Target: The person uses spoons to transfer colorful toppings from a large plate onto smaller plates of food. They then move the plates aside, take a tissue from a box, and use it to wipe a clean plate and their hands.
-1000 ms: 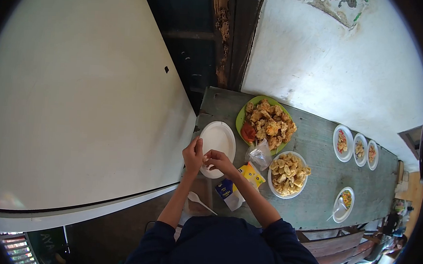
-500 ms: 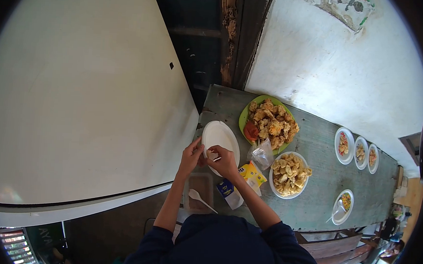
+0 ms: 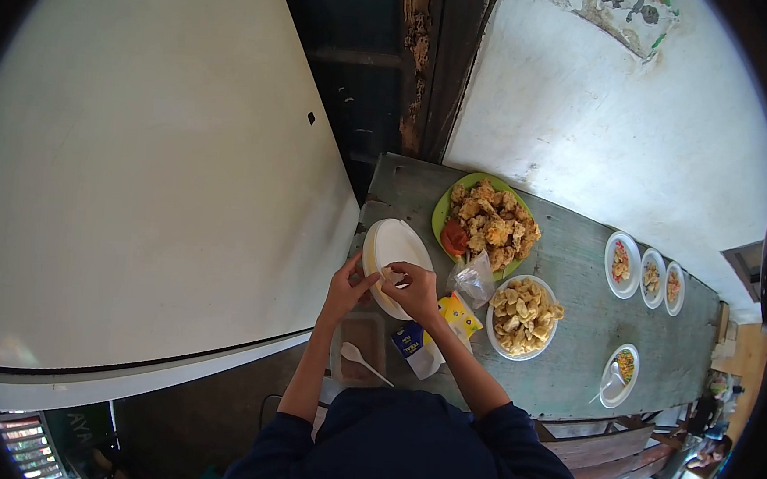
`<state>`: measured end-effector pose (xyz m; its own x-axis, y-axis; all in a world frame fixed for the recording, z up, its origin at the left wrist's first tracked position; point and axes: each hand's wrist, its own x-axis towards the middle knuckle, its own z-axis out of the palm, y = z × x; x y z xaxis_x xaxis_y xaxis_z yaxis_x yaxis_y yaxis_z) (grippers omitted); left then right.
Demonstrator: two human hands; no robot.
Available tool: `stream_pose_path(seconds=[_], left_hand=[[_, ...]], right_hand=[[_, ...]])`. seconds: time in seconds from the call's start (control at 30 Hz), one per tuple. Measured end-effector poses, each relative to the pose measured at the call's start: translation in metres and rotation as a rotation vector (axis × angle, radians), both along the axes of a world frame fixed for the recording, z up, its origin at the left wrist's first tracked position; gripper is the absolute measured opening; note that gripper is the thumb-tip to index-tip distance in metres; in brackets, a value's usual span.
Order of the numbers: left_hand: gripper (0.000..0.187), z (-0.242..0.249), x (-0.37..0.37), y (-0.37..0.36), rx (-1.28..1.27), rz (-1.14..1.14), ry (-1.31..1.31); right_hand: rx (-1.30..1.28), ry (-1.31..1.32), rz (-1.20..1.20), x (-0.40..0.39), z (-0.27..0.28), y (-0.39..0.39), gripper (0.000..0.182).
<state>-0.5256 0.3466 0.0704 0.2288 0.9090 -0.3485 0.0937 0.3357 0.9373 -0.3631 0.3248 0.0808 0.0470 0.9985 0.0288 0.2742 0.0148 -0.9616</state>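
A stack of white oval plates (image 3: 407, 245) lies at the table's left end. My left hand (image 3: 345, 288) is at the stack's lower left edge, its thumb and fingers pinched together. Over the lower part of the stack, my right hand (image 3: 415, 292) is closed with its fingertips drawn together near the left thumb. Something small and pale shows between the hands, too small to name. Close to my right forearm lie a yellow packet (image 3: 458, 314) and a blue-and-white packet (image 3: 416, 347). Below my left hand, a white spoon (image 3: 360, 359) rests on a clear container (image 3: 362, 330).
Fried pieces and red sauce fill a green plate (image 3: 438, 216), with a clear plastic bag (image 3: 475, 278) beside it. Pale crackers are heaped on a white plate (image 3: 517, 357). Three small filled plates (image 3: 619, 286) line the wall; another plate (image 3: 617, 400) holds food and a spoon.
Both hands have shifted slightly over the plate stack, the right one a little to the right. The left edge of the stack shows more separate rims.
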Motion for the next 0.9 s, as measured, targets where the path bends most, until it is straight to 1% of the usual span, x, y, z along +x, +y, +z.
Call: stream_pose_path(seconds=[0.1, 0.17, 0.23, 0.3, 0.4, 0.47, 0.57, 0.67, 0.73, 0.8, 0.83, 0.87, 0.9], left_hand=[[0.07, 0.0, -0.003, 0.0, -0.02, -0.015, 0.025], [0.071, -0.001, -0.003, 0.0, -0.027, -0.025, 0.036], [0.076, -0.001, -0.002, -0.001, -0.021, -0.027, 0.091], [0.078, -0.003, -0.002, -0.004, -0.012, -0.031, 0.085], [0.079, -0.007, -0.002, -0.005, -0.001, -0.029, 0.065], [0.08, -0.007, -0.004, -0.004, -0.002, -0.023, 0.051], [0.08, -0.005, -0.006, -0.004, -0.059, -0.022, 0.042], [0.076, -0.008, -0.006, -0.005, -0.044, 0.014, 0.105], [0.059, -0.017, -0.005, -0.005, 0.059, 0.002, 0.19], [0.056, -0.025, -0.006, -0.003, 0.076, 0.047, 0.222], [0.054, -0.029, -0.006, 0.0, 0.094, 0.088, 0.254], [0.054, -0.039, -0.007, 0.002, 0.096, 0.085, 0.252], [0.052, -0.053, -0.009, 0.004, 0.111, 0.104, 0.247]], right_hand=[[0.008, -0.02, -0.001, 0.0, 0.001, -0.001, 0.031], [-0.01, 0.026, 0.001, 0.0, 0.001, -0.001, 0.032], [-0.03, 0.02, 0.014, -0.001, 0.0, -0.001, 0.033], [-0.05, 0.016, 0.026, -0.002, -0.005, -0.001, 0.033], [0.003, -0.016, 0.059, -0.004, -0.01, 0.003, 0.034], [-0.03, 0.065, 0.013, -0.005, -0.009, 0.004, 0.033], [-0.024, 0.075, 0.017, -0.003, -0.008, 0.006, 0.033], [-0.019, 0.067, 0.036, -0.005, -0.011, 0.004, 0.033], [-0.003, 0.074, 0.026, -0.01, -0.015, 0.003, 0.033], [0.014, 0.077, 0.013, -0.01, -0.009, 0.004, 0.032], [0.085, 0.027, -0.007, -0.008, -0.006, 0.005, 0.031], [0.156, -0.023, -0.029, -0.007, 0.002, 0.006, 0.03], [0.158, -0.025, -0.032, -0.004, 0.011, 0.007, 0.03]])
